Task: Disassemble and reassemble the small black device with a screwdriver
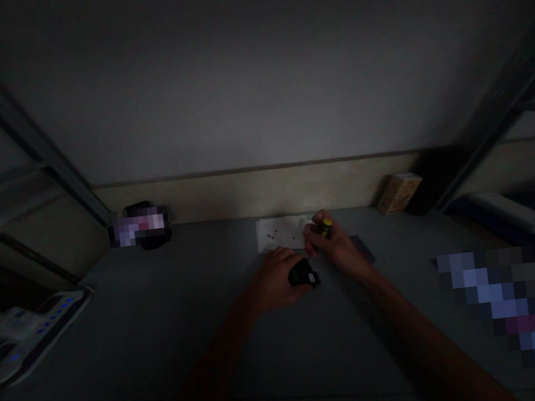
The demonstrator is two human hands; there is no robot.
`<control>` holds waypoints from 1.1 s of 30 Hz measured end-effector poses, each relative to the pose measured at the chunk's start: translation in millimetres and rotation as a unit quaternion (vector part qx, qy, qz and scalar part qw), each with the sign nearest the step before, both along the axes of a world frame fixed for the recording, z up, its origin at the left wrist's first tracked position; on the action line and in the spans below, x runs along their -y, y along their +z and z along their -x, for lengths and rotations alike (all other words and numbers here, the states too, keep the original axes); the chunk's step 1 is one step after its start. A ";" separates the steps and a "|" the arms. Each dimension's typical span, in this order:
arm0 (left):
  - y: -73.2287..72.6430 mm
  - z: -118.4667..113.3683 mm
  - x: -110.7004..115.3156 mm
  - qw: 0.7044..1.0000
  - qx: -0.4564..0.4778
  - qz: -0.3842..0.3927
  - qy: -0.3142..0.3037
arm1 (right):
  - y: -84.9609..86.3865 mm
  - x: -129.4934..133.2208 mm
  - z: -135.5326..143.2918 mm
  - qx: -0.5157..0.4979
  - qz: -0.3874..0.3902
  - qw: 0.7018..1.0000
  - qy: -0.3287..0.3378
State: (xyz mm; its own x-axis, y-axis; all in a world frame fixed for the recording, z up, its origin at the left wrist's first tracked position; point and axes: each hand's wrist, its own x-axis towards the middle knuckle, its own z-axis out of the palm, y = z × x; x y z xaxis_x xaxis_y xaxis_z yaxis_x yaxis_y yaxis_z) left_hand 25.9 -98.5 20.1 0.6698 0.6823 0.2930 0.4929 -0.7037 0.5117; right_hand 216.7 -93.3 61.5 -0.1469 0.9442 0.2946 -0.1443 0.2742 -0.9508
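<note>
The scene is dim. My left hand (pixel 274 282) is closed around a small black device (pixel 299 273) with a pale mark on its near end; its exact kind does not show. Up and to the right of it, my right hand (pixel 335 249) grips a screwdriver (pixel 327 226) by its yellow-and-black handle. Its shaft is hidden by the fingers. Just beyond both hands lies a white sheet of paper (pixel 282 226). Several tiny dark pieces, which look like screws (pixel 271 237), are scattered on the paper.
A flat dark rectangle (pixel 364 249) lies beside my right wrist on the grey table (pixel 166 328). At the back right stands a small patterned box (pixel 398 192). A white power strip (pixel 46 335) with blue lights sits at the left, its cable trailing. Blurred items lie on both sides.
</note>
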 end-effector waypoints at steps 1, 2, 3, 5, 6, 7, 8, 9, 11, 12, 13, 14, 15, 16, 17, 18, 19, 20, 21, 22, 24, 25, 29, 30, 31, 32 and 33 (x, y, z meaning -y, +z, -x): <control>0.1 -0.5 0.5 1.000 0.004 0.001 -0.002 | -2.0 0.1 1.3 -0.001 0.001 1.000 -0.012; 0.1 -0.8 0.9 1.000 0.007 0.001 -0.004 | -3.6 -0.4 2.8 0.001 -0.002 1.000 -0.020; 0.1 -1.0 1.1 1.000 0.010 0.001 -0.004 | -4.8 -1.2 4.4 0.002 -0.006 1.000 -0.021; 0.1 -1.2 1.0 1.000 0.012 0.004 -0.002 | -5.8 -3.3 7.5 -0.005 -0.004 1.000 -0.005; 0.0 -1.3 0.7 1.000 0.009 0.006 -0.001 | -5.6 -4.0 8.6 -0.015 0.005 1.000 0.004; 0.0 -1.4 0.3 1.000 0.006 0.008 0.000 | -4.8 -4.3 9.2 -0.026 0.016 0.999 0.013; 0.0 -1.6 -0.1 1.000 0.003 0.009 0.002 | -3.5 -4.1 9.4 -0.036 0.026 0.999 0.018; 0.1 -1.8 -0.5 1.000 0.001 0.009 0.004 | -1.8 -3.2 9.1 -0.045 0.029 0.998 0.022; 0.6 -2.5 -0.8 1.000 0.001 0.006 0.005 | 2.5 0.1 7.8 -0.065 0.010 0.997 0.031; 0.9 -2.8 -0.7 1.000 0.001 0.005 0.003 | 4.5 2.2 7.2 -0.074 -0.001 0.997 0.038; 1.1 -3.0 -0.6 1.000 0.000 0.004 0.002 | 6.1 4.3 6.8 -0.082 -0.006 0.995 0.048; 1.3 -3.2 -0.5 1.000 0.000 0.002 0.001 | 7.0 6.2 6.9 -0.089 -0.003 0.994 0.057; 1.4 -3.3 -0.4 1.000 0.001 0.001 0.001 | 7.1 7.7 7.4 -0.093 0.008 0.994 0.063; 1.3 -3.3 -0.3 1.000 0.002 0.000 0.002 | 6.3 8.7 8.4 -0.094 0.019 0.993 0.063; 1.2 -3.3 -0.3 1.000 0.003 0.000 0.003 | 5.0 9.1 9.6 -0.094 0.027 0.993 0.059; 0.9 -3.3 -0.3 1.000 0.003 0.001 0.005 | 3.3 8.9 11.1 -0.093 0.028 0.994 0.050; 0.5 -3.4 -0.3 1.000 0.004 0.003 0.006 | 1.7 8.2 12.4 -0.091 0.023 0.995 0.039; 0.1 -3.4 -0.3 1.000 0.006 0.005 0.006 | 0.6 7.2 13.6 -0.088 0.016 0.996 0.025; -0.4 -3.5 -0.4 1.000 0.010 0.006 0.007 | 0.3 6.0 14.4 -0.089 0.010 0.996 0.013; -0.8 -3.5 -0.5 1.000 0.013 0.006 0.007 | 0.9 4.8 14.6 -0.094 0.009 0.996 0.007; -1.7 -3.7 -0.8 1.000 0.016 0.007 0.006 | 3.8 2.8 13.3 -0.109 0.024 0.994 0.003; -2.0 -3.7 -1.0 1.000 0.014 0.008 0.005 | 5.4 2.1 11.9 -0.116 0.036 0.993 0.005; -3.0 -3.9 -1.5 1.000 0.013 0.013 0.000 | 6.1 0.9 4.5 -0.134 0.056 0.989 0.002; -3.1 -4.0 -1.6 1.000 0.016 0.013 0.001 | 4.8 0.8 3.1 -0.138 0.053 0.989 0.001; -3.2 -4.0 -1.5 1.000 0.020 0.012 0.001 | 3.4 0.7 2.2 -0.140 0.050 0.989 0.002; -3.1 -4.0 -1.5 1.000 0.022 0.012 0.001 | 2.1 0.6 1.7 -0.140 0.046 0.989 0.001; -2.9 -4.0 -1.3 1.000 0.024 0.012 -0.001 | 1.2 0.4 1.7 -0.138 0.043 0.989 0.002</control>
State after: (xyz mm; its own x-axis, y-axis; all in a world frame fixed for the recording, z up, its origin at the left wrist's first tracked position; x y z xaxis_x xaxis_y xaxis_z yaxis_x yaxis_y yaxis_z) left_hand 29.8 -97.2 17.2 0.6560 0.6888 0.3085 0.4659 -0.6912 0.5524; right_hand 215.0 -93.8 62.7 -0.0750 0.9674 0.2420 -0.4029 0.1926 -0.8948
